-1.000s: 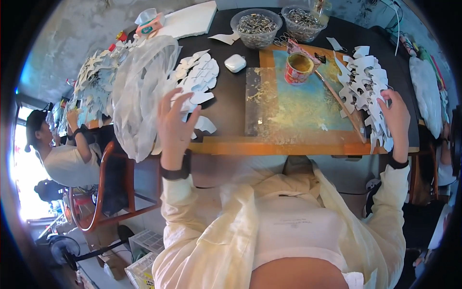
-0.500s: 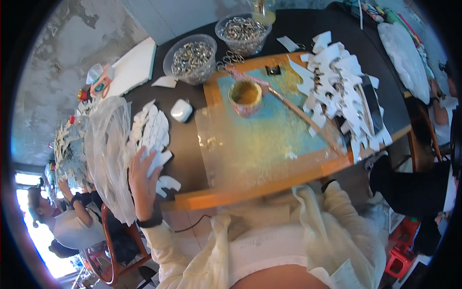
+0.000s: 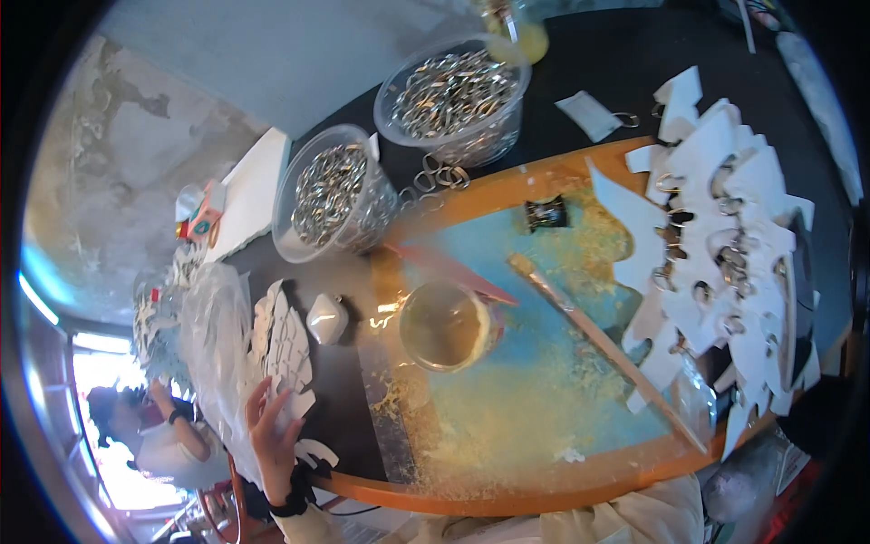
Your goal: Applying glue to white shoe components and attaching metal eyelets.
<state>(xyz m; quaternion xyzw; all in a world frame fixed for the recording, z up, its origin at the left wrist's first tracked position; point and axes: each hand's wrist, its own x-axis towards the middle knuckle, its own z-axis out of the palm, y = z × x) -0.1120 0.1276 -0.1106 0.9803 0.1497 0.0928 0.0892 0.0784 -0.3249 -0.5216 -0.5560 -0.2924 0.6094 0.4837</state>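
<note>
A slender stack of overlapping flat white cut-out pieces (image 3: 290,349) lies on the left part of the dark-topped table (image 3: 349,408). The person's bare left hand (image 3: 272,435) is at its near end, fingers spread and loosely curved; I see nothing pinched between them, and can't tell whether the fingertips touch the pieces. The right hand, a second ago beside the pieces at the far right, has dropped out of sight, so I can't tell its state. The whole view has swung and tilted too, yet the stack looks undisturbed; I'd judge that the work on the pieces stands about where it did, with only one hand at them.

The stack's long axis runs away from the person, its narrower end pointing to the far side of the table.

A crumpled translucent plastic bag (image 3: 213,335) sits just left of it, a rounded white case (image 3: 327,319) just right. Further right, a round tub of yellowish paste (image 3: 441,331) stands on a stained blue mat (image 3: 544,390), near a wooden-handled stick (image 3: 603,344). Beyond lies a jagged white cluster with metal rings (image 3: 725,236).
</note>
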